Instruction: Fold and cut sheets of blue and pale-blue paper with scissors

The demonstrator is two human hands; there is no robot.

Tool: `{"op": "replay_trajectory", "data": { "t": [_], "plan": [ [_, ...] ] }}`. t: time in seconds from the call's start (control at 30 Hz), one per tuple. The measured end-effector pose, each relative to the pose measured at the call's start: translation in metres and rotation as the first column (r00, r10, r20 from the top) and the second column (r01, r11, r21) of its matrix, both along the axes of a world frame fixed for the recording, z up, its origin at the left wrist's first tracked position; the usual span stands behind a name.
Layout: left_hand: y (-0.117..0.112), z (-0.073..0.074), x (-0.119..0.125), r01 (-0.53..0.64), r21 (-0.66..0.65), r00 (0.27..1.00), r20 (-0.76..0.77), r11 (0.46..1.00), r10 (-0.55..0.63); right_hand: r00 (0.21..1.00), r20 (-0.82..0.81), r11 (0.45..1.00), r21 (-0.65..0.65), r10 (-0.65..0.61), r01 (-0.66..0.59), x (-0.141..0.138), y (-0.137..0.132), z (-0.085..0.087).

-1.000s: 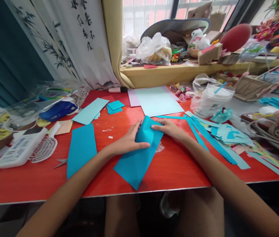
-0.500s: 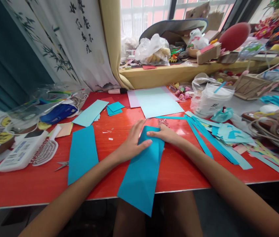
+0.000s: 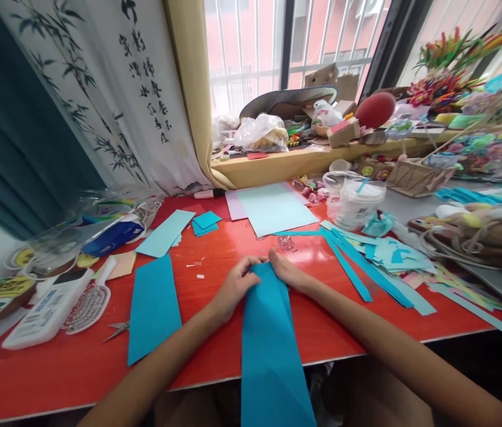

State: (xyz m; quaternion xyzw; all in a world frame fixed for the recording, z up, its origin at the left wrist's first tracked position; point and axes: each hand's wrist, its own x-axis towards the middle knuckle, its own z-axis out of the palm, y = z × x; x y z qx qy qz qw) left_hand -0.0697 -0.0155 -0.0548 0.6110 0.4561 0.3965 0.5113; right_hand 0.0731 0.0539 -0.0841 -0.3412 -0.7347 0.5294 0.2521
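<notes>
A long strip of blue paper (image 3: 271,344) runs from the table toward me, its near end hanging past the front edge. At its far end, my left hand (image 3: 237,286) grips the left corner between thumb and fingers. My right hand (image 3: 287,271) is closed on the right corner of that same end, its fingers partly hidden behind the paper. Faint creases cross the strip. Left of my forearm lies another blue paper rectangle (image 3: 153,311), with the tips of scissors (image 3: 118,330) showing beside it.
Small blue squares (image 3: 206,222) and a pale blue strip (image 3: 166,232) lie farther back, near large pale sheets (image 3: 272,209). Cut strips and scraps (image 3: 397,255) spread at right, below a plastic cup (image 3: 357,201). A hairbrush (image 3: 88,302) and white bottle (image 3: 48,308) lie at left.
The paper has turned straighter toward me and its near end reaches lower. My hands have drawn closer to its far edge, both now gripping there. The view has tilted up.
</notes>
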Motion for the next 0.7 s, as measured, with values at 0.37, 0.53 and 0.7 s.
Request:
{"op": "replay_trajectory", "data": {
  "t": [0.37,0.53,0.7],
  "plan": [
    [0.019,0.084,-0.059,-0.048,0.332,0.992,-0.097,0.942,0.085,1.0,-0.021,0.936,0.351,-0.008,0.015,0.021,0.013,0.098],
    [-0.047,0.131,-0.078,-0.05,0.75,0.925,-0.214,0.659,0.314,0.985,0.11,0.218,0.973,-0.131,-0.079,0.046,-0.05,0.172],
    [-0.098,0.064,-0.077,0.568,0.561,0.714,-0.7,0.602,-0.022,0.862,0.506,0.234,0.842,-0.029,-0.486,0.06,-0.111,0.131]
  ]
}}
